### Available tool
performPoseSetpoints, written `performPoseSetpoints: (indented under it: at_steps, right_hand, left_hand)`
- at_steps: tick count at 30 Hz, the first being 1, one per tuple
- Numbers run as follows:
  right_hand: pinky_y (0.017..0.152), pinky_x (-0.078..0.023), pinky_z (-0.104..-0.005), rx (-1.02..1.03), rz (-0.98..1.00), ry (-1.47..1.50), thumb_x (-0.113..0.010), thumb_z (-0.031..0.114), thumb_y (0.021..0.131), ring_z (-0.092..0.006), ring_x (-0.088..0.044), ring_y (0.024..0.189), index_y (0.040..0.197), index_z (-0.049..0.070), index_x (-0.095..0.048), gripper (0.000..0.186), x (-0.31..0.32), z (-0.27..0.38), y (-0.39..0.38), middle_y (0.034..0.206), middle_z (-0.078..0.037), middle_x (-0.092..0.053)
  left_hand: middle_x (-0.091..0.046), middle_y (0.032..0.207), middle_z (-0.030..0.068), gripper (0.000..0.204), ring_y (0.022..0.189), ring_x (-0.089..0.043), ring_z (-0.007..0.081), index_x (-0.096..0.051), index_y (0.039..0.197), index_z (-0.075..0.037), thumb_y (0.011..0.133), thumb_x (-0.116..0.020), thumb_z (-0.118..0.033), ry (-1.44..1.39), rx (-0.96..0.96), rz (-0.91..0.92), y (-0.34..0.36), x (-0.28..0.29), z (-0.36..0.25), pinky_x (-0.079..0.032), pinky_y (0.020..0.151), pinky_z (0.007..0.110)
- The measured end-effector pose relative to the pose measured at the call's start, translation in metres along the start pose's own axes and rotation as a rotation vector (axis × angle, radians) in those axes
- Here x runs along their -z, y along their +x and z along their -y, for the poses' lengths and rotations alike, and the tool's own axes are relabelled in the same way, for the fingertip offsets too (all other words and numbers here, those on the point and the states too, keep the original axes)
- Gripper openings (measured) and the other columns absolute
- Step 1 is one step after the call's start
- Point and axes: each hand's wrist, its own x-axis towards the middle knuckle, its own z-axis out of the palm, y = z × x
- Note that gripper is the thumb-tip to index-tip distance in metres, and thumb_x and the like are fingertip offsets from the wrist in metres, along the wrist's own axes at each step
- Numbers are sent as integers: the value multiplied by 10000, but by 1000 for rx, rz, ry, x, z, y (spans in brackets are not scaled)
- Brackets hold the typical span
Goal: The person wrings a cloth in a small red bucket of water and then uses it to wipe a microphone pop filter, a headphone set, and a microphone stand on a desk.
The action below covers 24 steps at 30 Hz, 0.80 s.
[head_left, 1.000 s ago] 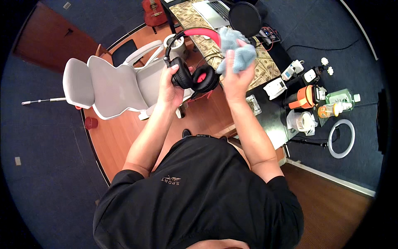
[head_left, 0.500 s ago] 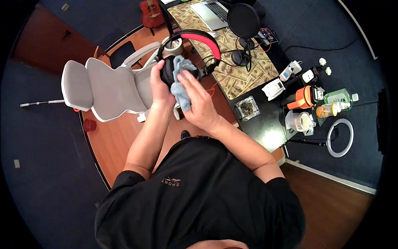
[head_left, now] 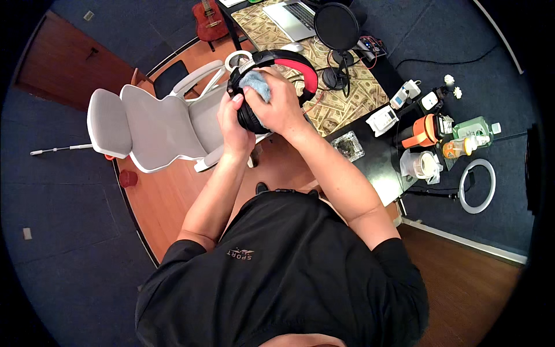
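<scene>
1. We see 1 black desk reaching from the top of the view to the right, glossy near its closer end.
2. On it we find 1 banknote-patterned mat, bearing 1 open laptop, 1 pale mouse and 1 round black base.
3. Past the mat, directly on the black top, we have 1 clear ashtray, 1 white box, 1 orange-and-black vessel and 1 bagged tub.
4. Below, we see the reddish wooden floor, carrying 1 grey-and-white office chair and 1 small red bin.
</scene>
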Motion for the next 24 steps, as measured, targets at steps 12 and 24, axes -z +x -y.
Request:
performPoseSetpoints:
  at_steps: [12, 24]
  right_hand:
    - [814, -513, -446, -264, 60, 167, -555, 266, 920, -423, -668, 925, 970, -21, -676, 316, -7, -9, -3, 939, -249, -688]
    - [769, -527, -333, -1011, 238, 772, -582, 431, 947, -162, -646, 902, 1054, 88, -682, 373, -8, -33, 4, 1000, -51, -680]
  left_hand:
    - [-490, 1280, 153, 540, 1177, -489, 267, -531, 1311, 56, 828, -626, -166, 526, -477, -107, 7, 24, 25, -369, 1053, 370]
    - [-502, 1220, 153, 406, 1132, -523, 256, -569, 1171, 32, 822, -705, -125, 673, -840, 144, 4, 9, -4, -423, 995, 371]
